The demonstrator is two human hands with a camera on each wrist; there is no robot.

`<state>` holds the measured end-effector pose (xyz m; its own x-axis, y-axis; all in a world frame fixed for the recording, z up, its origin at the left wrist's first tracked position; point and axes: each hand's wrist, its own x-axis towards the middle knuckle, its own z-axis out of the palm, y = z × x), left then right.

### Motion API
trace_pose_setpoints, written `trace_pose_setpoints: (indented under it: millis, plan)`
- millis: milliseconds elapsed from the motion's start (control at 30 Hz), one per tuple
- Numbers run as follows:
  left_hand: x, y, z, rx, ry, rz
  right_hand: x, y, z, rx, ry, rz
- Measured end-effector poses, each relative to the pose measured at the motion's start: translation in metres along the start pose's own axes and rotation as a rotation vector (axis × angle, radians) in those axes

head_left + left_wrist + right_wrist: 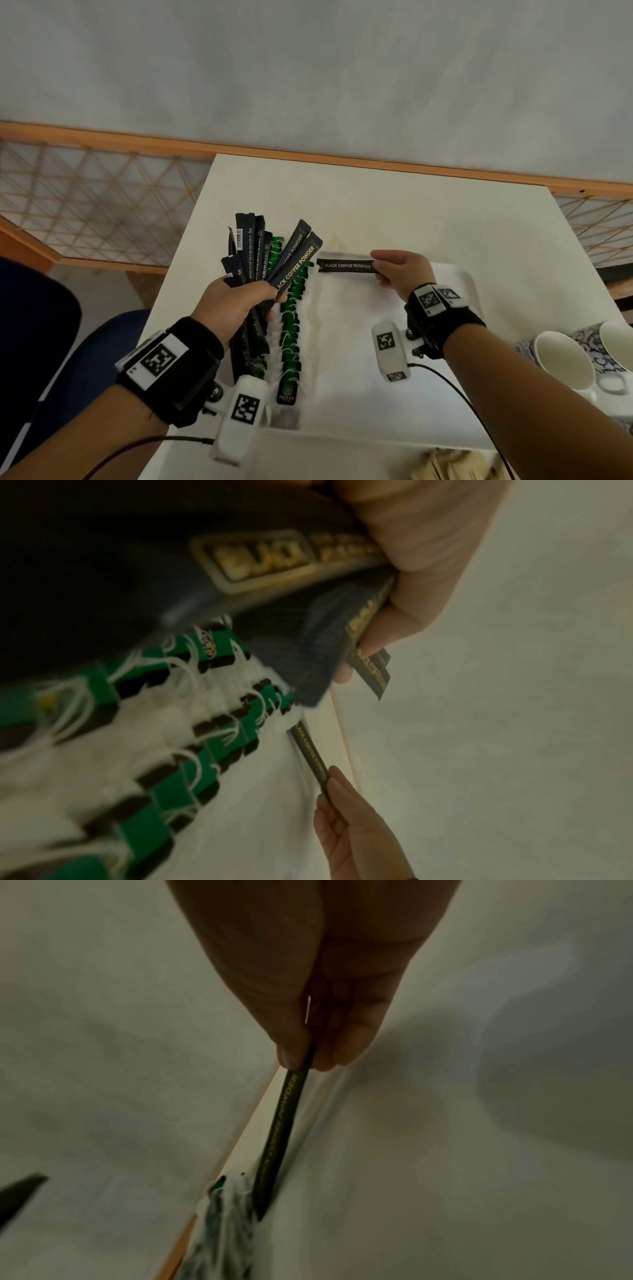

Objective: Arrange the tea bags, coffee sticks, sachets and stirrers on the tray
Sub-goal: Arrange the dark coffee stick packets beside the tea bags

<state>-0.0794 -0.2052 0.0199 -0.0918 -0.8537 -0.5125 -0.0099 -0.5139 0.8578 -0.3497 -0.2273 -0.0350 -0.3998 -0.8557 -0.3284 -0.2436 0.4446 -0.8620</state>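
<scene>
- A fanned bundle of coffee sticks (270, 260) is gripped in the left hand (233, 308), above the tea bags (291, 329)
- One coffee stick (346, 266) is pinched at its end by the right hand (400, 270), held level over the white tray (459, 274)
- The tea bags are laid in a row along the tray's left side

Grey wall (308, 68) (orange-trimmed), white table (411, 212)

L wrist: black strap (178, 370) w/ white plate, black square-code marker | white cam housing (239, 411) below, 2nd marker, black cable (137, 445) | R wrist: black strap (442, 318), 2 white marker tags | white cam housing (390, 346) w/ markers, black cable (455, 387) | forearms bare, no sleeves
</scene>
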Motion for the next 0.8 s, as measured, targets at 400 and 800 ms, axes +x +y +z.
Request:
trace_pose_setpoints:
  millis: [400, 800]
  plan:
    - [0.014, -0.002, 0.006, 0.047, -0.016, -0.052, 0.002, -0.001, 0.008, -0.403, -0.003, -0.263]
    - [0.014, 0.001, 0.007, 0.071, -0.034, -0.06, -0.007, 0.002, 0.028, -0.679, -0.24, -0.483]
